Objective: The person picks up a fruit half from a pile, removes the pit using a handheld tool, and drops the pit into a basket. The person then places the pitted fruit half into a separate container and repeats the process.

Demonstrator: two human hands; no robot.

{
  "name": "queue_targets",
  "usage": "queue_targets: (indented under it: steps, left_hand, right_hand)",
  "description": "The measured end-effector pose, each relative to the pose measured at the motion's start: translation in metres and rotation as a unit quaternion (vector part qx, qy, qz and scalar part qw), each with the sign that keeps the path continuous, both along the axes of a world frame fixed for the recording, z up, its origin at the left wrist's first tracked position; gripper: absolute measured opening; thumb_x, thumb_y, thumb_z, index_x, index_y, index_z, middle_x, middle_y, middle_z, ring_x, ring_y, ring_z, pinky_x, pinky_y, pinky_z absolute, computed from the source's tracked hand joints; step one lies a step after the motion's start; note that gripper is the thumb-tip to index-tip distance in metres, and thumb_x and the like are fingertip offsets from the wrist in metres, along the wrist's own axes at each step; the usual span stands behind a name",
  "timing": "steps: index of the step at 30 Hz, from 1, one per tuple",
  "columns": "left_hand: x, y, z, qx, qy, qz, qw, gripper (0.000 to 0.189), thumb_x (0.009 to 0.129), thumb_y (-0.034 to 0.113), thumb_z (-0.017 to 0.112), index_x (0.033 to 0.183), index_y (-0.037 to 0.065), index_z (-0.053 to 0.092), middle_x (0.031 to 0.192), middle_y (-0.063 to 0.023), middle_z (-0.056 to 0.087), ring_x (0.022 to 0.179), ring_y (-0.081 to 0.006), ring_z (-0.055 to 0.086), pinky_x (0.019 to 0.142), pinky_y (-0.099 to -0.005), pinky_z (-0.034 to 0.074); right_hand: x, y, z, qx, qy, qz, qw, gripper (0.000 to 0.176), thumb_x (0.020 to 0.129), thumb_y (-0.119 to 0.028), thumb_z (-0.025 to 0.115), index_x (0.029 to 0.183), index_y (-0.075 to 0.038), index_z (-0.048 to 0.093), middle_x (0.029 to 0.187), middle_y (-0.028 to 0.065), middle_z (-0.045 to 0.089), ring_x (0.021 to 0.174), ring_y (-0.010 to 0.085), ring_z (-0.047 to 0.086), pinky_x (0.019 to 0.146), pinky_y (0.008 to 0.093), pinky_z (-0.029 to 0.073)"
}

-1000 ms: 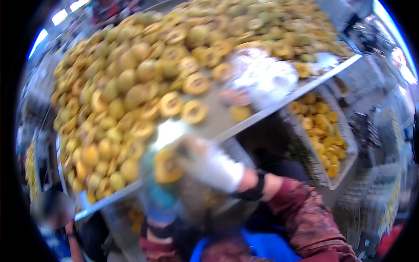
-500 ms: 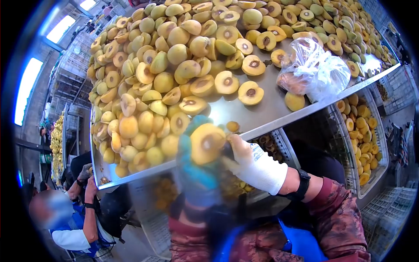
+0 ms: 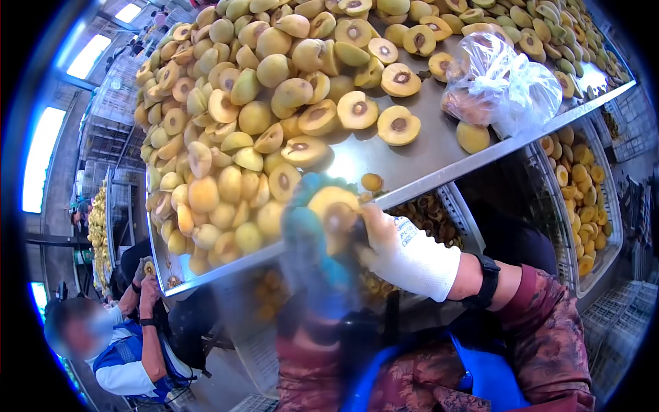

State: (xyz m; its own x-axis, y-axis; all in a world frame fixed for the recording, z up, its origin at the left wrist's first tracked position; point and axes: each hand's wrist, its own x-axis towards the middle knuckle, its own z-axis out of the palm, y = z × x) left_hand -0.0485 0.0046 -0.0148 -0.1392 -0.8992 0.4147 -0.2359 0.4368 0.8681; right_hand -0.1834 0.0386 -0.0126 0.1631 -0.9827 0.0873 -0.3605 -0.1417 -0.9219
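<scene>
Slightly raised since before, the left hand (image 3: 305,240) kept its grip closed around a fruit half (image 3: 333,206) at the counter's (image 3: 412,168) near edge; the right hand (image 3: 398,250) pinched it too, grip closed. Beyond lay heaped halves (image 3: 240,130), then a plastic bag (image 3: 508,86) by the right edge.

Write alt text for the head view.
A blue-gloved left hand holds a halved yellow fruit while the white-gloved right hand touches its cut face. Behind them a steel table carries a heap of fruit halves and a plastic bag.
</scene>
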Motion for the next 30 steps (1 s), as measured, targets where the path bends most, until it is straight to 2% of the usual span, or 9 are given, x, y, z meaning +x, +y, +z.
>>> queue_targets:
  steps: [7, 14, 16, 17, 19, 22, 24, 28, 30]
  left_hand:
    - [0.000, 0.001, 0.000, -0.012, -0.026, -0.002, 1.000, 0.062, 0.103, 0.050, 0.032, 0.135, -0.001, 0.044, 0.127, -0.0157, 0.055, 0.115, -0.0281, 0.055, 0.103, -0.0451, 0.045]
    - [0.003, 0.001, -0.005, -0.019, -0.025, 0.008, 0.999, 0.063, 0.103, 0.051, 0.030, 0.133, -0.002, 0.047, 0.124, -0.0163, 0.057, 0.113, -0.0277, 0.057, 0.101, -0.0419, 0.047]
    - [0.004, 0.001, -0.006, -0.021, -0.023, 0.006, 0.999, 0.052, 0.101, 0.038, 0.038, 0.128, -0.004, 0.050, 0.121, -0.0191, 0.058, 0.109, -0.0303, 0.059, 0.095, -0.0414, 0.049]
    - [0.006, 0.000, -0.005, -0.020, -0.010, -0.007, 1.000, 0.041, 0.099, 0.026, 0.046, 0.124, -0.006, 0.052, 0.118, -0.0220, 0.059, 0.106, -0.0330, 0.061, 0.091, -0.0415, 0.051]
    - [0.012, -0.001, -0.005, 0.005, 0.014, -0.028, 0.999, 0.032, 0.096, 0.015, 0.055, 0.118, -0.008, 0.056, 0.115, -0.0245, 0.060, 0.103, -0.0350, 0.063, 0.085, -0.0413, 0.054]
    - [0.015, -0.004, 0.000, 0.116, 0.104, -0.089, 0.984, 0.034, 0.093, 0.021, 0.059, 0.113, -0.006, 0.058, 0.113, -0.0233, 0.061, 0.100, -0.0326, 0.063, 0.084, -0.0402, 0.054]
    - [0.011, -0.005, 0.016, 0.237, 0.237, -0.177, 0.925, 0.039, 0.091, 0.026, 0.061, 0.113, -0.005, 0.058, 0.114, -0.0225, 0.061, 0.098, -0.0306, 0.064, 0.083, -0.0392, 0.054]
    - [0.013, -0.004, 0.018, 0.237, 0.207, -0.169, 0.934, 0.044, 0.091, 0.032, 0.061, 0.113, -0.005, 0.058, 0.114, -0.0225, 0.060, 0.096, -0.0291, 0.064, 0.083, -0.0384, 0.054]
    - [0.013, -0.008, 0.015, 0.200, 0.195, -0.199, 0.939, 0.044, 0.092, 0.032, 0.060, 0.114, -0.005, 0.057, 0.114, -0.0231, 0.060, 0.096, -0.0295, 0.064, 0.083, -0.0392, 0.054]
  right_hand:
    - [0.003, 0.006, -0.012, -0.046, -0.036, 0.018, 0.998, 0.028, 0.087, -0.010, 0.056, 0.109, 0.002, 0.044, 0.081, 0.0262, 0.061, 0.076, 0.0475, 0.060, 0.066, 0.0503, 0.048]
    - [0.004, 0.012, -0.006, 0.033, -0.094, 0.048, 0.994, 0.037, 0.088, -0.016, 0.060, 0.113, 0.005, 0.043, 0.078, 0.0251, 0.063, 0.069, 0.0438, 0.062, 0.060, 0.0493, 0.049]
    - [0.002, 0.014, -0.001, 0.054, -0.074, 0.047, 0.995, 0.040, 0.088, -0.019, 0.062, 0.113, 0.005, 0.043, 0.078, 0.0254, 0.063, 0.068, 0.0428, 0.063, 0.059, 0.0492, 0.049]
    - [0.003, 0.016, -0.004, 0.063, -0.068, 0.050, 0.994, 0.041, 0.087, -0.017, 0.062, 0.115, 0.006, 0.044, 0.078, 0.0249, 0.063, 0.069, 0.0408, 0.064, 0.059, 0.0464, 0.050]
    - [0.004, 0.018, -0.009, 0.080, -0.057, 0.058, 0.993, 0.043, 0.086, -0.013, 0.063, 0.119, 0.006, 0.044, 0.078, 0.0239, 0.064, 0.072, 0.0369, 0.067, 0.060, 0.0406, 0.052]
    - [0.000, 0.022, 0.003, 0.126, -0.035, 0.061, 0.990, 0.043, 0.086, -0.013, 0.063, 0.118, 0.007, 0.045, 0.075, 0.0233, 0.064, 0.070, 0.0368, 0.067, 0.059, 0.0405, 0.052]
    - [-0.003, 0.023, 0.009, 0.169, -0.069, 0.078, 0.980, 0.042, 0.086, -0.014, 0.064, 0.118, 0.007, 0.045, 0.074, 0.0235, 0.064, 0.070, 0.0367, 0.068, 0.058, 0.0405, 0.052]
    - [-0.002, 0.027, 0.005, 0.188, -0.085, 0.094, 0.974, 0.040, 0.087, -0.014, 0.063, 0.116, 0.007, 0.045, 0.073, 0.0233, 0.064, 0.068, 0.0353, 0.069, 0.057, 0.0396, 0.052]
    - [0.004, 0.029, -0.004, 0.113, -0.065, 0.066, 0.989, 0.039, 0.087, -0.013, 0.063, 0.116, 0.007, 0.046, 0.071, 0.0223, 0.064, 0.065, 0.0327, 0.069, 0.055, 0.0388, 0.052]
